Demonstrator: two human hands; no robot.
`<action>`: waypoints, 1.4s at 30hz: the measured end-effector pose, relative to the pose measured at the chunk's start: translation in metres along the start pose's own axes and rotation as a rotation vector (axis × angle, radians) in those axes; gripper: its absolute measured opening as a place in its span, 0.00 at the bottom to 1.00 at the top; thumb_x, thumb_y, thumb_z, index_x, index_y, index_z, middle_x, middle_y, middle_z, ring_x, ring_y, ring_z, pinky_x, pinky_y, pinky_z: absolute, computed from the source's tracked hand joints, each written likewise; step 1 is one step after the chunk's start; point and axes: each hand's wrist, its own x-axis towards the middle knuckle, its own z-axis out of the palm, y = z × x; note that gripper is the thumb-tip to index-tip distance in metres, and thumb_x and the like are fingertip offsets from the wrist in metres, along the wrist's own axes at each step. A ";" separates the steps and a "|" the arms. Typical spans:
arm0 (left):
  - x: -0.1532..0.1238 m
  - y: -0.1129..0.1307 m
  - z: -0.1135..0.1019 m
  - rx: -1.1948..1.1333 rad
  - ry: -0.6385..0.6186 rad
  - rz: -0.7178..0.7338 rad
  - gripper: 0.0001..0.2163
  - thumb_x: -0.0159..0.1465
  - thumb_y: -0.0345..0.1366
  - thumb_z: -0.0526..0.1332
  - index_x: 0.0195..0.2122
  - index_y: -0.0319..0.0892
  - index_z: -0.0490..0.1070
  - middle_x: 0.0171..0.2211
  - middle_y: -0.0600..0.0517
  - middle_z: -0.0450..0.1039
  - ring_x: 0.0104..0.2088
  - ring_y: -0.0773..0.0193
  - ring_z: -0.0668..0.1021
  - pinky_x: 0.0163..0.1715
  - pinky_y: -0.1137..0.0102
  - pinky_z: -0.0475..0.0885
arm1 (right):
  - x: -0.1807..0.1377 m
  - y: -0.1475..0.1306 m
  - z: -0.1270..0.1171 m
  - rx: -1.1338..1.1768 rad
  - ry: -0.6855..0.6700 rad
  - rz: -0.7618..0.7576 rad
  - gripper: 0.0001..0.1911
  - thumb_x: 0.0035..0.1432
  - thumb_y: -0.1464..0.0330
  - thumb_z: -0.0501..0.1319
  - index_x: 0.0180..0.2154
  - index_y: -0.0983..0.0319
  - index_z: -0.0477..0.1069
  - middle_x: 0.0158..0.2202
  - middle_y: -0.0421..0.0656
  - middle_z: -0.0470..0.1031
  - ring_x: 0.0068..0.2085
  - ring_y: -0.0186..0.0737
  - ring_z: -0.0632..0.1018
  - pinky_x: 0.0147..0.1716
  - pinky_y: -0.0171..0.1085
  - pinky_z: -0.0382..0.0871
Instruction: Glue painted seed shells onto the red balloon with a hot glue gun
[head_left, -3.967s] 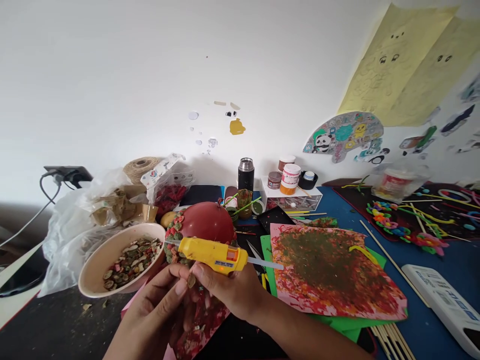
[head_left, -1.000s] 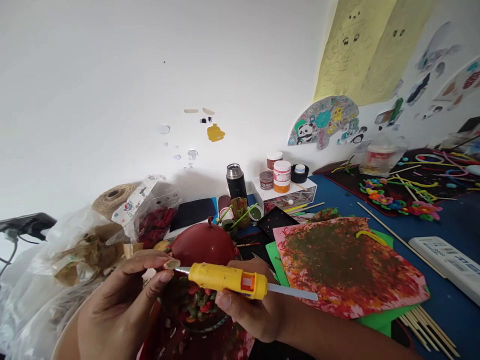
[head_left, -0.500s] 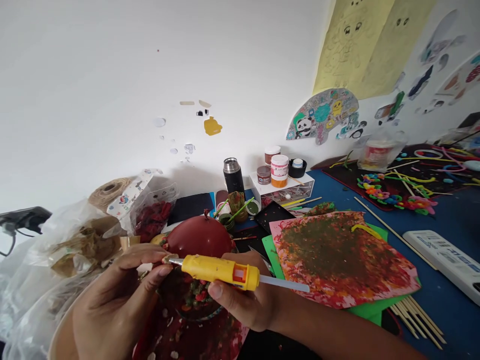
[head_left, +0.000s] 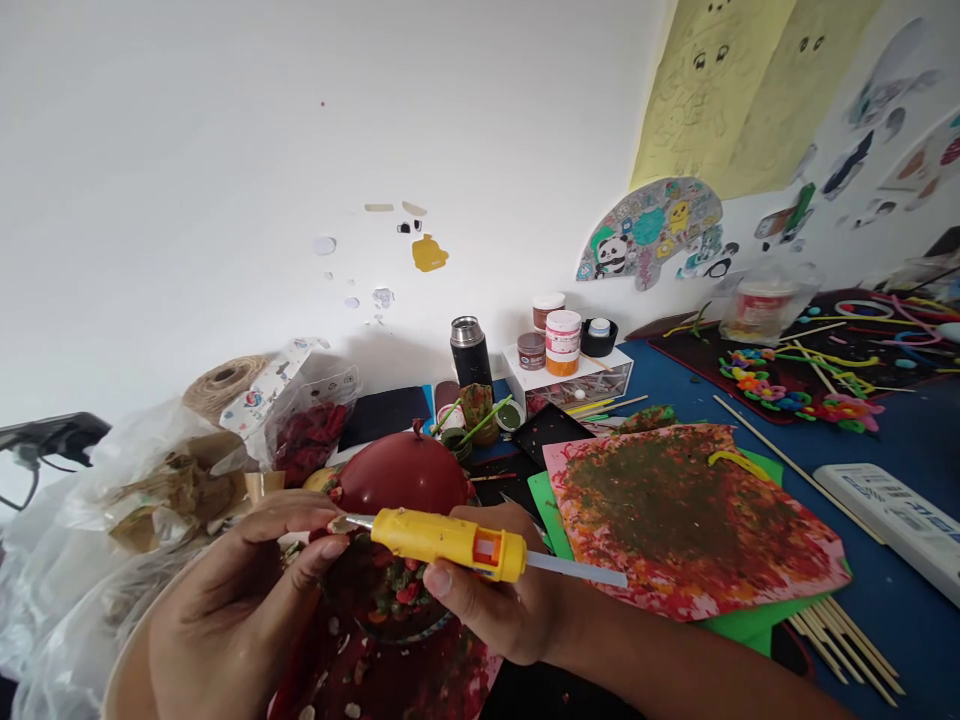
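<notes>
My right hand (head_left: 499,585) grips a yellow hot glue gun (head_left: 450,543), with a clear glue stick (head_left: 581,569) poking out of its back end. Between thumb and forefinger, my left hand (head_left: 247,580) pinches a small pale chip (head_left: 341,524) whose kind I cannot make out. The metal nozzle meets or nearly meets that chip. Just behind both hands sits a dark red balloon (head_left: 403,472), tied at the top, with red and green bits (head_left: 405,590) clustered below it. My hands and the glue gun hide part of the balloon's lower side.
Pale chips lie on a red-stained sheet (head_left: 390,680) beneath the balloon. To the right are a paint-smeared board (head_left: 690,520), wooden sticks (head_left: 847,650) and a white box (head_left: 892,520). Behind stand a black flask (head_left: 470,350) and paint jars (head_left: 562,343). Plastic bags (head_left: 60,580) crowd the left.
The whole view has shifted slightly, so things sit a little further right and lower. Both hands keep the same hold, with the nozzle still at the chip.
</notes>
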 end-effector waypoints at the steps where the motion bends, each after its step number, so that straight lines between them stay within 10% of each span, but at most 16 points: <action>1: -0.001 0.002 0.001 -0.001 -0.005 -0.003 0.20 0.60 0.63 0.91 0.38 0.57 0.93 0.44 0.51 0.91 0.48 0.49 0.89 0.57 0.58 0.89 | 0.000 -0.002 0.000 0.006 0.001 0.000 0.40 0.90 0.32 0.55 0.38 0.55 0.79 0.31 0.42 0.75 0.30 0.43 0.75 0.32 0.44 0.66; 16: 0.006 -0.034 -0.015 0.008 -0.128 0.177 0.04 0.74 0.44 0.85 0.45 0.57 0.93 0.46 0.53 0.94 0.48 0.55 0.93 0.57 0.67 0.90 | -0.001 0.011 0.006 -0.066 0.085 -0.196 0.32 0.94 0.45 0.60 0.38 0.58 0.78 0.31 0.38 0.73 0.27 0.36 0.74 0.28 0.40 0.63; 42: -0.001 -0.024 -0.014 0.087 -0.041 0.096 0.12 0.71 0.56 0.87 0.44 0.58 0.93 0.48 0.52 0.95 0.49 0.51 0.94 0.59 0.60 0.93 | 0.000 0.013 0.010 -0.151 0.100 -0.234 0.37 0.96 0.41 0.54 0.38 0.58 0.77 0.29 0.37 0.72 0.27 0.36 0.72 0.28 0.39 0.62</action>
